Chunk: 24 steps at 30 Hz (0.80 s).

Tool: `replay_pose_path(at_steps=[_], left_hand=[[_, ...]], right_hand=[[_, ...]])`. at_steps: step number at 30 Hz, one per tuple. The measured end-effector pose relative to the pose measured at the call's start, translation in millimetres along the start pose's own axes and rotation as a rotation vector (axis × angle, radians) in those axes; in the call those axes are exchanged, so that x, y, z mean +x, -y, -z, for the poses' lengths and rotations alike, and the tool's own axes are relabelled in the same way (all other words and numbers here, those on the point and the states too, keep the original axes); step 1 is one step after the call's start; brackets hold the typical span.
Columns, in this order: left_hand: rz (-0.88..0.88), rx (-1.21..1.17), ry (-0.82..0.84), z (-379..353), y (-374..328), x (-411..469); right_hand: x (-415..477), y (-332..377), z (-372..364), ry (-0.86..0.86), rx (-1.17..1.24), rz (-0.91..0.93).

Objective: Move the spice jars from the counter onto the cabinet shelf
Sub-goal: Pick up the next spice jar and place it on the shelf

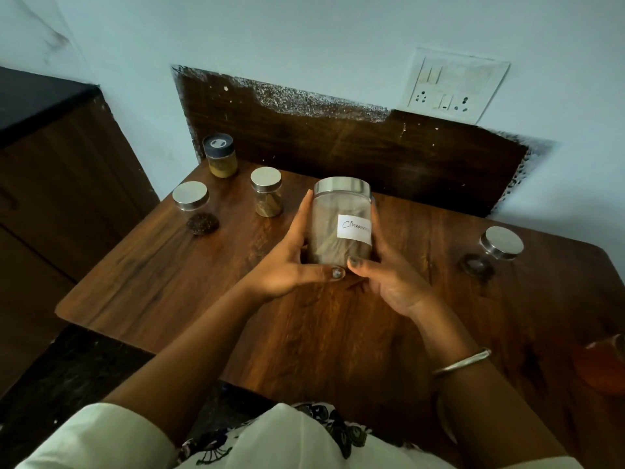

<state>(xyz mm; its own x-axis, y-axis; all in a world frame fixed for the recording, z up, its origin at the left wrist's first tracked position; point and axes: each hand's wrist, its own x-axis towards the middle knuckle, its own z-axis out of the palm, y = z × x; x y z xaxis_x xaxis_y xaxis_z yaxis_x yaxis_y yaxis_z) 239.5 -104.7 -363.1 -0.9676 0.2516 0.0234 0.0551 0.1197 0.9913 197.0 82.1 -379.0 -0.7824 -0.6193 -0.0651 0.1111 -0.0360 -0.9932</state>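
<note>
A large clear jar (341, 225) with a steel lid and a white label reading "Cinnamon" is held between both hands above the wooden counter (304, 326). My left hand (287, 262) grips its left side, thumb under the base. My right hand (389, 279) grips its right side, thumb on the front. Three smaller jars stand at the back left: a dark-lidded jar of yellow powder (220, 155), a steel-lidded jar of brown spice (267, 191) and a steel-lidded jar of dark spice (196, 206). Another steel-lidded jar (492, 250) stands at the right.
A dark wooden backboard (338, 143) rises behind the counter, with a wall socket panel (453, 86) above it. A dark wooden cabinet (61, 170) with a black top stands at the left. An orange object (605, 363) sits at the right edge.
</note>
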Motion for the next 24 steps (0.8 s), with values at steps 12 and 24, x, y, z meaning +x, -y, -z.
replay_pose_path(at_steps=[12, 24], left_hand=[[0.017, 0.321, 0.074, 16.9, -3.8, -0.7], [-0.071, 0.507, 0.016, 24.8, -1.6, -0.7]], right_hand=[[-4.0, 5.9, -2.5, -0.016, -0.305, 0.046], [-5.7, 15.9, -9.7, -0.033, -0.412, 0.008]])
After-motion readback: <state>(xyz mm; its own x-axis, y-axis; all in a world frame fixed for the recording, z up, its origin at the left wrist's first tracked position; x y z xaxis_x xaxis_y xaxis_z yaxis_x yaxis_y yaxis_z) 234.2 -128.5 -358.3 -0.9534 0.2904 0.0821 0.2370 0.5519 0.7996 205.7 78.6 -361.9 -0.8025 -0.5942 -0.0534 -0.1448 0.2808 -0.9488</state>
